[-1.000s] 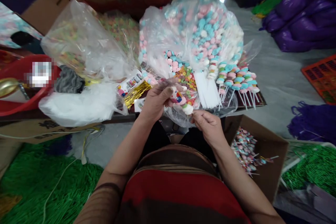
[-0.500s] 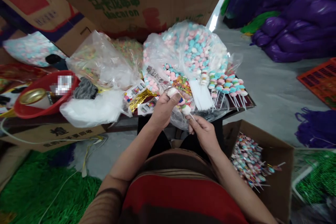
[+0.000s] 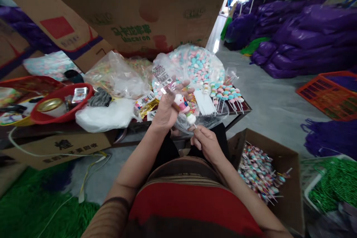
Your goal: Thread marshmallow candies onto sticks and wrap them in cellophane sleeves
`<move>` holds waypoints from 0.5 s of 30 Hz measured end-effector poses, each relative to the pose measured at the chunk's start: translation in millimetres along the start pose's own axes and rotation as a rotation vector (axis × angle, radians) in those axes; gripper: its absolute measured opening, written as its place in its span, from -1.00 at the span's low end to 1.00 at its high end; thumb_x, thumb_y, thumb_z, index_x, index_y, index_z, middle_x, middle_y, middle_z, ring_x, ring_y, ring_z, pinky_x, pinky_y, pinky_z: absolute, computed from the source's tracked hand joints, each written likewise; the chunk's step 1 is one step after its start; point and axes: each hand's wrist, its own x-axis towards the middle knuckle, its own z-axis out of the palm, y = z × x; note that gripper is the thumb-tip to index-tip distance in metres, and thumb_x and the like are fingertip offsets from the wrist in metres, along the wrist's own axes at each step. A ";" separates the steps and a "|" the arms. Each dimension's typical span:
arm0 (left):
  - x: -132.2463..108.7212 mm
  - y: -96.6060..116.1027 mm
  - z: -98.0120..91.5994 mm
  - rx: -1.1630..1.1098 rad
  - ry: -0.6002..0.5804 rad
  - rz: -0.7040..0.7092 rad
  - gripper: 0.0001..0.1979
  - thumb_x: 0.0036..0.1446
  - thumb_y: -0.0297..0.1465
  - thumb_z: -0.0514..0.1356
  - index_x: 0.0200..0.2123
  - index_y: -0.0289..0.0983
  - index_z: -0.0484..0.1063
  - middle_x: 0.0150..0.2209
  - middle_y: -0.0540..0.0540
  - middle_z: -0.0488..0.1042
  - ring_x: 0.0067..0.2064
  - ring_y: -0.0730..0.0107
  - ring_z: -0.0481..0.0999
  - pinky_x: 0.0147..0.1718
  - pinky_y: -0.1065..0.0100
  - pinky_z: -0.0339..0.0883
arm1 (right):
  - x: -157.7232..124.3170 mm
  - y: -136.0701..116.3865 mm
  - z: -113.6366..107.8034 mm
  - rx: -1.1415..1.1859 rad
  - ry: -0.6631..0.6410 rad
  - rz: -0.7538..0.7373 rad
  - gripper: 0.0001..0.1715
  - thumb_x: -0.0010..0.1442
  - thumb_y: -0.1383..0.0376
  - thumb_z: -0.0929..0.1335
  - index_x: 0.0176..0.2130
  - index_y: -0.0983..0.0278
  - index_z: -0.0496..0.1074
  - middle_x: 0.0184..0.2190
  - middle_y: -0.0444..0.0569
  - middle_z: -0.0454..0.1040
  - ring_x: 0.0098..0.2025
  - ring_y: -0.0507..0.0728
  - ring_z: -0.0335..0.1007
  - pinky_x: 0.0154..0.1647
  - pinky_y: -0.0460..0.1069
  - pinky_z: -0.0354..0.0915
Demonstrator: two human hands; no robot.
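My left hand (image 3: 165, 108) is closed round the top of a candy skewer (image 3: 185, 108), a white and pink figure with coloured rings and a white marshmallow below it. My right hand (image 3: 205, 142) pinches the skewer's stick at its lower end. Both hands hover over the near edge of a low table (image 3: 245, 111). Just behind them lie a clear bag of pink, blue and white marshmallows (image 3: 196, 65), a bundle of white sticks (image 3: 204, 102) and a row of finished marshmallow skewers (image 3: 225, 93).
A cardboard box (image 3: 290, 178) at my right holds several wrapped skewers. On the left stand a red bowl (image 3: 63, 100) with a gold tin, plastic bags (image 3: 114, 76) and gold twist ties (image 3: 147, 106). Large cartons rise behind; purple sacks (image 3: 301, 41) and an orange crate (image 3: 329, 93) at right.
The camera has tilted upward, so more of the cartons and the purple sacks shows. My hands still hold the skewer, with the left hand's fingers now more spread round its top.
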 end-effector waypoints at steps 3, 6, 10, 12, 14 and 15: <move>-0.2 -2.8 12.5 -0.009 0.111 0.060 -0.60 -0.04 -0.11 0.48 -0.30 -0.22 0.46 -0.53 0.08 0.47 -0.31 0.37 0.64 -0.26 0.39 0.46 | -1.4 -0.2 5.4 -0.046 -0.003 -0.004 -0.51 0.21 -0.10 0.44 -0.20 0.27 0.59 -0.78 -0.39 0.08 -0.70 -0.08 -0.07 -0.46 -0.08 0.21; -9.3 -22.1 18.7 0.015 0.127 0.017 -0.52 -0.06 -0.06 0.47 -0.46 -0.24 0.31 -0.60 0.13 0.34 -0.50 0.52 0.51 -0.46 0.48 0.35 | 2.7 -2.9 11.9 -0.024 0.020 -0.015 -0.51 0.19 -0.11 0.44 -0.22 0.27 0.57 -0.80 -0.39 0.08 -0.71 -0.08 -0.08 -0.48 -0.08 0.21; -21.0 -36.9 15.1 0.106 0.109 -0.099 -0.47 -0.11 0.01 0.47 -0.41 -0.24 0.30 -0.57 0.11 0.37 -0.57 0.57 0.40 -0.69 0.55 -0.01 | 11.4 -9.6 16.2 0.030 0.010 -0.025 -0.52 0.18 -0.12 0.44 -0.30 0.25 0.51 -0.81 -0.41 0.04 -0.72 -0.08 -0.13 -0.49 -0.08 0.22; -19.9 -32.5 9.9 0.104 0.096 -0.104 -0.47 -0.12 -0.01 0.48 -0.37 -0.24 0.32 -0.56 0.11 0.39 -0.54 0.54 0.44 -0.66 0.55 0.05 | 15.0 -12.5 15.1 -0.007 -0.008 -0.044 -0.50 0.19 -0.11 0.44 -0.18 0.25 0.53 -0.77 -0.37 0.15 -0.69 -0.07 -0.03 -0.49 -0.09 0.21; -15.0 -25.1 4.6 0.063 0.079 -0.047 -0.48 -0.11 -0.04 0.49 -0.37 -0.24 0.32 -0.55 0.12 0.38 -0.51 0.53 0.47 -0.58 0.53 0.22 | 18.3 -13.9 12.9 -0.096 -0.005 -0.086 -0.46 0.18 -0.11 0.45 -0.08 0.25 0.54 -0.67 -0.29 0.32 -0.63 -0.05 0.13 -0.49 -0.09 0.18; -12.4 -22.6 2.4 0.049 0.073 -0.019 -0.49 -0.09 -0.05 0.48 -0.38 -0.24 0.32 -0.55 0.12 0.37 -0.51 0.54 0.47 -0.54 0.52 0.28 | 20.1 -14.0 12.0 -0.147 0.011 -0.112 -0.46 0.17 -0.10 0.46 -0.08 0.25 0.55 -0.63 -0.26 0.38 -0.60 -0.04 0.18 -0.50 -0.10 0.17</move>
